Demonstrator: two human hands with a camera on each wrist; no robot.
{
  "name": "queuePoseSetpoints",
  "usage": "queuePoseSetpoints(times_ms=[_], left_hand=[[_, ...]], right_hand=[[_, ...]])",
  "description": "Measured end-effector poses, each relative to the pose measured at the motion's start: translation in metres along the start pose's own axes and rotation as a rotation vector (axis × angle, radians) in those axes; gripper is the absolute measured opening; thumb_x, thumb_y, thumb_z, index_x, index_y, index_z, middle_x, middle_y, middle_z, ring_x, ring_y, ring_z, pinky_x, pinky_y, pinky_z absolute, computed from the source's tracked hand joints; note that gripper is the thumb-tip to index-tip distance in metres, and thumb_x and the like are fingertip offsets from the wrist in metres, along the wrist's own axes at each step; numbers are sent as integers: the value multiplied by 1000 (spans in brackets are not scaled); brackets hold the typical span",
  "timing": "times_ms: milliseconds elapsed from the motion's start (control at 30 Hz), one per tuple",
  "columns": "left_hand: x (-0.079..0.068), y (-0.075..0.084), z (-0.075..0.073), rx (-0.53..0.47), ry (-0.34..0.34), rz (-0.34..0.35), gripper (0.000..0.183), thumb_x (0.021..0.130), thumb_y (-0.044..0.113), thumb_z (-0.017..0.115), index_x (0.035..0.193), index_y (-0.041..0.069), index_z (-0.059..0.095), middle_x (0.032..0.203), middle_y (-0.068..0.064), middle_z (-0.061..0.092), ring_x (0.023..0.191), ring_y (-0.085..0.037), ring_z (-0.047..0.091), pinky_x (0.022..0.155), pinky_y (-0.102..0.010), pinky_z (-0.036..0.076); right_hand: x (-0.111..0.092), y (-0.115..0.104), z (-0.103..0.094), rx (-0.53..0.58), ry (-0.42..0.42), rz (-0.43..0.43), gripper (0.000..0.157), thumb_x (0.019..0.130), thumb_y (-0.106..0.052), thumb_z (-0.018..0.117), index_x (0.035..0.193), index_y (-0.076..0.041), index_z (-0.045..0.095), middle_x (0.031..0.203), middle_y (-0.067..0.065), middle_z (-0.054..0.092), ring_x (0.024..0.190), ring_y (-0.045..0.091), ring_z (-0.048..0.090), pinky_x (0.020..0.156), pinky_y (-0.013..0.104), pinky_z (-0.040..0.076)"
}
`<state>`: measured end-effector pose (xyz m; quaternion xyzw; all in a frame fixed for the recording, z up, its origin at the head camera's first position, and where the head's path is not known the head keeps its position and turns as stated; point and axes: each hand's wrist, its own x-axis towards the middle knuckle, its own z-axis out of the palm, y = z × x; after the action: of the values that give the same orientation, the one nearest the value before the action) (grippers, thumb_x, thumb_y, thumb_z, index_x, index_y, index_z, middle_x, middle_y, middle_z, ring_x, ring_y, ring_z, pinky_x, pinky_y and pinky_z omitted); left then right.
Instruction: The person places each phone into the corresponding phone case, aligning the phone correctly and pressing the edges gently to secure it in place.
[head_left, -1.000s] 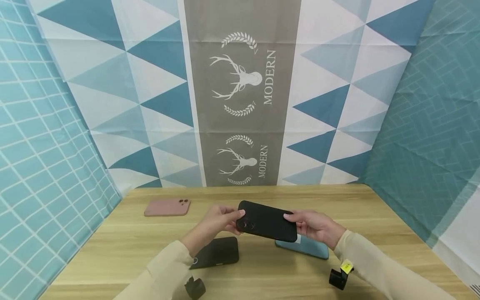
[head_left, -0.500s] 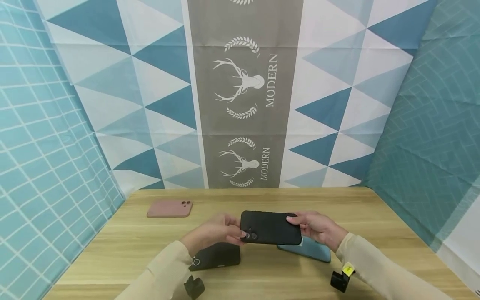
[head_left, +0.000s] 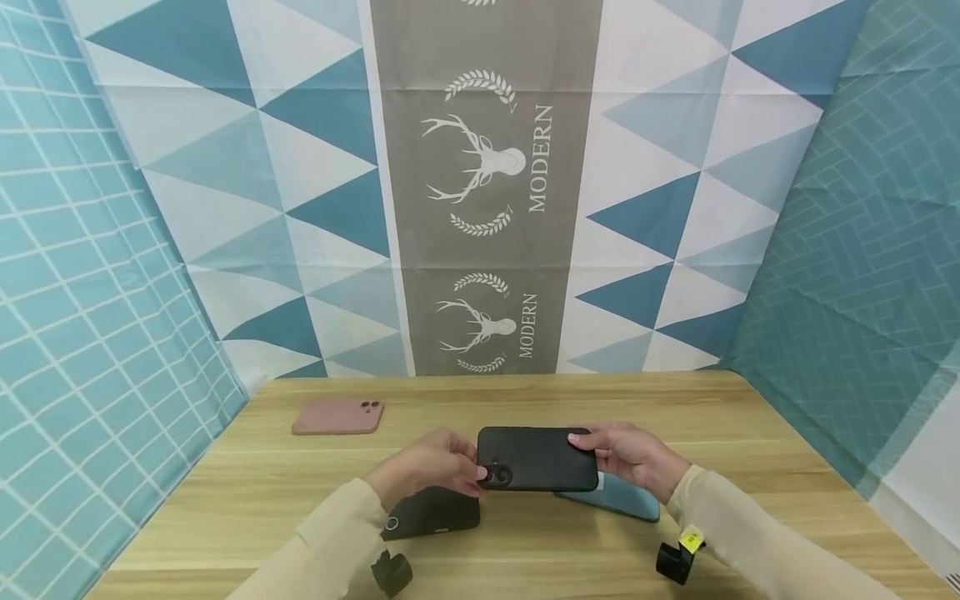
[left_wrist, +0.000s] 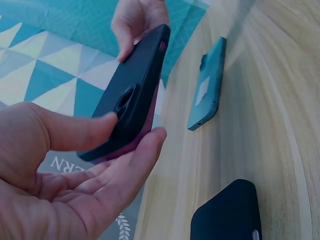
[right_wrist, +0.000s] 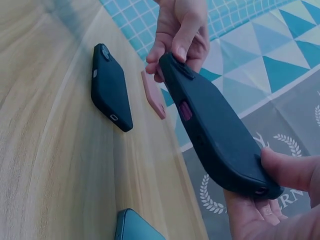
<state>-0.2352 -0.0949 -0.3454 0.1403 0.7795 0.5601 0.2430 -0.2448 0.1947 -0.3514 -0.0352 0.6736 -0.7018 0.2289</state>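
Black-cased phone [head_left: 536, 462] is lvl now, not tilted; my L thumb [left_wrist: 87, 132] sits lower, by its lenses. L hand [head_left: 431, 467] & R hand [head_left: 633, 454] pinch opp. ends, up above the table [head_left: 525, 562]; prob. steadier for handling the case.
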Motion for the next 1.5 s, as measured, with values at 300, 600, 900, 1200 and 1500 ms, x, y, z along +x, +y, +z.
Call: queuePoseSetpoints(times_ms=[300, 600, 900, 1200, 1500], left_hand=[[-1, 4, 2, 72, 107, 16, 23, 86, -6, 60, 107, -16, 60, 94, -20, 70, 87, -37, 72, 77, -36, 61], [-6, 7, 6, 74, 148, 6, 28, 86, -6, 61, 111, -17, 58, 96, -22, 70, 84, -34, 73, 74, -34, 61], [-11, 7, 12, 86, 159, -5, 35, 86, -4, 64, 116, -19, 55, 95, -20, 70, 86, -37, 72, 73, -34, 62], [-10, 9, 13, 105, 182, -13, 48, 84, -6, 65, 125, -23, 46, 108, -32, 64, 83, -35, 72, 72, -33, 62], [-10, 12, 10, 145, 203, -10, 47, 84, -5, 66, 124, -22, 48, 112, -33, 63, 80, -32, 73, 70, -33, 62]], right_hand=[[-2, 0, 1, 62, -18, 2, 65, 95, -11, 58, 146, 10, 25, 99, -2, 70, 91, 7, 68, 85, 23, 57], [-3, 4, 2, 78, -5, 7, 64, 95, -10, 57, 147, 10, 24, 100, -1, 70, 92, 8, 68, 85, 24, 58], [-6, 12, 2, 86, -7, 20, 65, 95, -11, 58, 146, 10, 24, 100, -1, 70, 92, 8, 68, 87, 25, 57], [-8, 7, 2, 37, 45, 28, 63, 94, -14, 60, 146, 7, 30, 108, 2, 70, 94, 9, 68, 88, 26, 57], [-9, 2, 9, 20, 95, 17, 60, 94, -12, 61, 144, 8, 35, 123, 13, 64, 96, 12, 67, 90, 29, 57]])
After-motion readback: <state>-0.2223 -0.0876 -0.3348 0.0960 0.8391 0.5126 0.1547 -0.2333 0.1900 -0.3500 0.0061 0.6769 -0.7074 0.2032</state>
